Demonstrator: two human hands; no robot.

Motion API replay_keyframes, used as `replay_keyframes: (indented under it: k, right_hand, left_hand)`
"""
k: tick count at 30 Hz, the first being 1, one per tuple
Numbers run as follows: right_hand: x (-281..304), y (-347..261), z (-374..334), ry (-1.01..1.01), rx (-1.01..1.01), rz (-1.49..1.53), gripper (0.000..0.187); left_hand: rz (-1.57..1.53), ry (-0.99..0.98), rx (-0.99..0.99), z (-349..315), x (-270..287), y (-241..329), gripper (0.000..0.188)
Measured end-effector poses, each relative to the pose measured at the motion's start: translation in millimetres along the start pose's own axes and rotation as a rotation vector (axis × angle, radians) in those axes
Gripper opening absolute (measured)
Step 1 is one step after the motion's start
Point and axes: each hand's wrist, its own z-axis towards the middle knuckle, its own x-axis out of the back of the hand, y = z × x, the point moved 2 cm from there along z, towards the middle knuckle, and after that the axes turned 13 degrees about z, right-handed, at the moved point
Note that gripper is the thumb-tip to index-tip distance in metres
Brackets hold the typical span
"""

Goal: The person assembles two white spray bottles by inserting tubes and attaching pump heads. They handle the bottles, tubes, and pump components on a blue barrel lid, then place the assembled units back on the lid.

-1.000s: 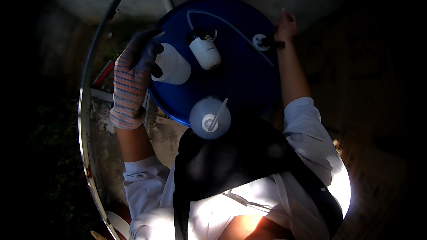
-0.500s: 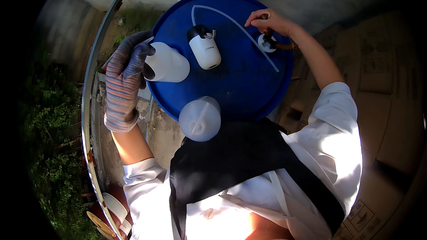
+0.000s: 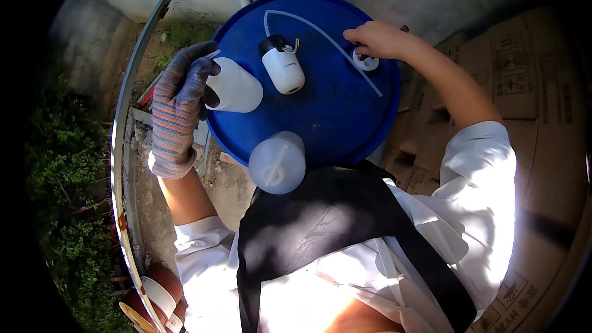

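Observation:
A ribbed, dark-fingered work glove covers my left hand (image 3: 180, 95), which is closed at the left end of a white plastic bottle (image 3: 239, 86). A thin white strip (image 3: 213, 54) shows between its thumb and forefinger. At the right side of the blue drum lid (image 3: 327, 117), my bare right hand (image 3: 377, 40) has its fingers lowered onto a white round cap (image 3: 366, 61) with a dark centre. Its forefinger points left. Between my hands lies a white pump unit (image 3: 285, 69) with a black top. From it a clear tube (image 3: 320, 28) arches over to the cap.
A translucent container (image 3: 277, 163) with a stick-like piece inside stands at the lid's near edge, close to my black apron (image 3: 314, 209). Brown cardboard boxes (image 3: 518, 80) are on the right. A curved metal rail (image 3: 123, 111) and plants (image 3: 68, 166) are on the left.
My right hand has turned and come down over the white round cap, its fingers more gathered. My left hand and the bottle have hardly moved.

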Motion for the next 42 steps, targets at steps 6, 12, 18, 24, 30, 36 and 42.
replay_keyframes:
  k: [6,12,18,24,30,36,42]
  right_hand:
    - [-12.7,10.9,-46.7,0.045,0.318,-0.491,0.010]
    - [-22.1,36.7,-77.4,0.361,-0.031,-0.081,0.013]
    - [-38.5,47.2,-76.4,0.528,-0.391,0.098,0.025]
    - [-25.5,75.1,-77.5,0.534,-0.087,0.025,0.011]
    - [-14.2,87.9,-71.5,0.638,0.018,0.098,0.014]
    - [-16.5,76.1,-57.0,0.706,0.044,0.361,0.014]
    - [-4.4,2.0,-39.2,0.258,0.445,-0.528,0.015]
  left_hand:
    - [-0.019,-0.031,-0.030,-1.4,5.9,-6.8,0.028]
    - [-0.067,-0.054,-0.039,-2.6,8.9,-9.7,0.028]
    - [-0.081,-0.060,-0.031,-3.9,10.3,-10.0,0.029]
    - [-0.110,-0.069,-0.028,-4.4,8.6,-10.3,0.029]
    - [-0.047,-0.065,-0.029,-8.8,7.2,-8.7,0.032]
    - [-0.093,-0.092,-0.039,-5.4,5.2,-6.8,0.029]
    - [-0.079,-0.092,-0.039,-6.0,7.7,-10.7,0.029]
